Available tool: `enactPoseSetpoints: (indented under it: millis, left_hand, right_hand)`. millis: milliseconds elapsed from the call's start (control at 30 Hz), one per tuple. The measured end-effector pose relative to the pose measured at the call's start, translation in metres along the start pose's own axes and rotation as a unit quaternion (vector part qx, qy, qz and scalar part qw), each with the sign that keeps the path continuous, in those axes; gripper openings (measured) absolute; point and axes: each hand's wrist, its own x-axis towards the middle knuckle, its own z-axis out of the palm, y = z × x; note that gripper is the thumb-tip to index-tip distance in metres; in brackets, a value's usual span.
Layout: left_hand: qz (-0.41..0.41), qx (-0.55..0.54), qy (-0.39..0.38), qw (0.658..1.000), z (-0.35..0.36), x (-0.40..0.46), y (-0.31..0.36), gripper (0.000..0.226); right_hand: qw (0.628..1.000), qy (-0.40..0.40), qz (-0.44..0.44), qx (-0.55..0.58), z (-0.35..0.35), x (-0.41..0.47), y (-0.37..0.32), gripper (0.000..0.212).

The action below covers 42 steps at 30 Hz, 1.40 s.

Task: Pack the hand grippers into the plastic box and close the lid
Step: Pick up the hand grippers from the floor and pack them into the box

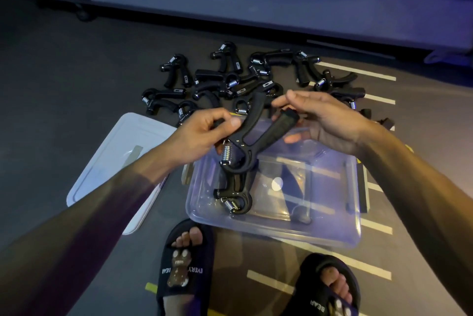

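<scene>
A black hand gripper [252,134] with a steel spring hangs over the clear plastic box [276,235]. My left hand [202,134] pinches it near the spring end. My right hand [320,121] has its fingers spread and touches the tip of the padded handle. Inside the box lie a second hand gripper [234,194] at the left and a third one [298,194] towards the right. Several more hand grippers [230,77] lie scattered on the floor behind the box. The box's white lid [112,162] lies flat on the floor to the left.
My two feet in black slippers [184,267] stand close in front of the box. A low grey equipment base [230,1] on wheels runs across the back. The dark floor carries white and yellow stripes at the right.
</scene>
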Motion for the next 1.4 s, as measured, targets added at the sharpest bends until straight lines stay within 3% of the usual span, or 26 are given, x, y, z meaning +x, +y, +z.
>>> enactPoseSetpoints:
  millis: [133, 233, 367, 500, 567, 667, 800, 967, 1400]
  left_hand:
    - [-0.056, -0.059, -0.030, 0.996, 0.000, -0.018, -0.002, 0.015]
    - [-0.071, -0.055, -0.056, 0.994, 0.006, -0.025, -0.002, 0.016]
    - [-0.079, -0.016, -0.062, 0.995, 0.009, -0.024, -0.008, 0.014]
    - [0.009, 0.169, 0.006, 0.986, -0.006, -0.015, -0.021, 0.013]
    - [0.070, 0.227, 0.078, 0.968, -0.013, -0.006, -0.027, 0.012]
    - [0.111, 0.299, 0.101, 0.943, -0.017, 0.010, -0.038, 0.011]
    - [0.110, 0.326, 0.093, 0.934, -0.013, 0.035, -0.053, 0.022]
    - [0.087, 0.364, 0.067, 0.925, -0.006, 0.050, -0.068, 0.030]
    - [0.085, 0.373, 0.074, 0.921, -0.004, 0.049, -0.072, 0.029]
  right_hand:
    - [0.998, 0.028, -0.015, 0.049, 0.000, -0.006, 0.004, 0.045]
    - [0.997, 0.061, -0.026, 0.039, 0.012, -0.006, 0.010, 0.048]
    - [0.994, 0.102, -0.033, -0.021, 0.020, -0.003, 0.024, 0.021]
    - [0.992, 0.113, -0.019, -0.055, 0.017, 0.001, 0.040, 0.013]
    - [0.992, 0.098, -0.001, -0.082, 0.018, 0.002, 0.054, 0.006]
    - [0.986, 0.094, 0.045, -0.131, 0.023, 0.010, 0.087, 0.009]
    - [0.978, 0.121, 0.074, -0.152, 0.022, 0.030, 0.117, 0.009]
    - [0.982, 0.095, 0.103, -0.125, 0.022, 0.056, 0.126, 0.006]
    - [0.973, 0.094, 0.117, -0.175, 0.021, 0.071, 0.138, 0.010]
